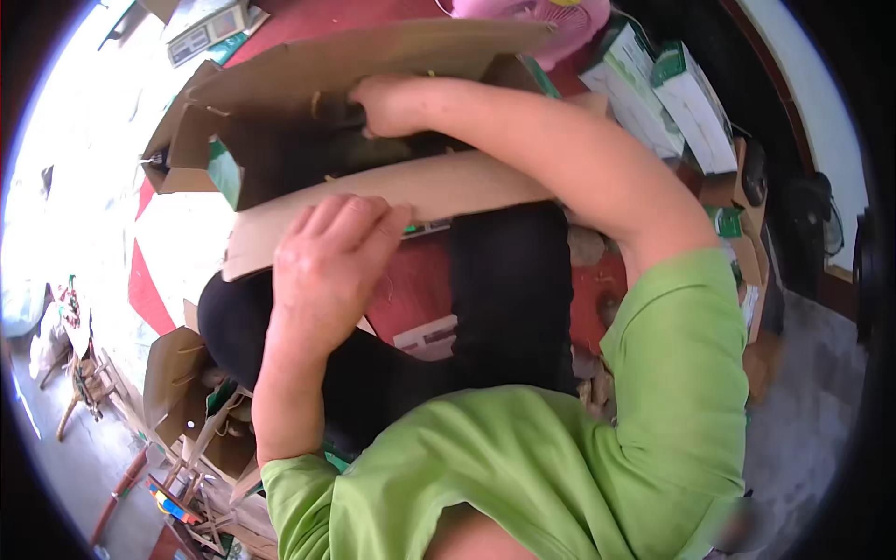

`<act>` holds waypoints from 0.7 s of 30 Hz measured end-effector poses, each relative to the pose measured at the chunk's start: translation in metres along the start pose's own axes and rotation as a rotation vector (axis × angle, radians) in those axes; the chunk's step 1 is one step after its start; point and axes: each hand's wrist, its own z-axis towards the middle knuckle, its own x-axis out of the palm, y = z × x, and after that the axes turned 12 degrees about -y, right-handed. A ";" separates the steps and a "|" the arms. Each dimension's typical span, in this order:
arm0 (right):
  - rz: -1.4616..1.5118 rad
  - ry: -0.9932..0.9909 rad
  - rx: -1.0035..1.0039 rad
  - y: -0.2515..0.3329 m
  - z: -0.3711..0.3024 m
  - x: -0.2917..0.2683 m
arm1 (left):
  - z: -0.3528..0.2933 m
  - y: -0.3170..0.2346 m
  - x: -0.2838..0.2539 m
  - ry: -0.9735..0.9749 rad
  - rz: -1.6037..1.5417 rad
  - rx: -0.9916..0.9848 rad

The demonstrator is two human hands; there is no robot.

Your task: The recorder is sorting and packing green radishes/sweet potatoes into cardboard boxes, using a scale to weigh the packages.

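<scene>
A large open cardboard box (322, 198) stands in front of me with its flaps raised. At its near side my left hand (331, 247) is closed on the near flap, the fingers bent over the cardboard. My right hand (390, 105) reaches across the box into its far part. Its fingers are curled in and partly hidden, and what they hold is too dark to make out. Dark shapes lie in the shadow inside the box, with small yellowish bits along the walls.
A pink fan (551, 23) stands beyond the box. White and green cartons (695, 107) are at the right. Another open cardboard box (177, 373) sits low on the left, near a wooden stool (79, 387). A boxy device (205, 37) is at the far left.
</scene>
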 end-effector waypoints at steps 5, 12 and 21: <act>0.300 -0.128 -0.172 -0.011 -0.040 -0.059 | 0.009 0.000 0.009 -0.052 0.051 0.018; 0.914 -0.519 0.101 -0.040 -0.205 -0.133 | 0.008 -0.007 0.009 -0.052 0.004 -0.052; 0.713 -0.583 0.905 -0.082 -0.431 0.001 | 0.005 -0.007 0.015 -0.082 0.063 -0.092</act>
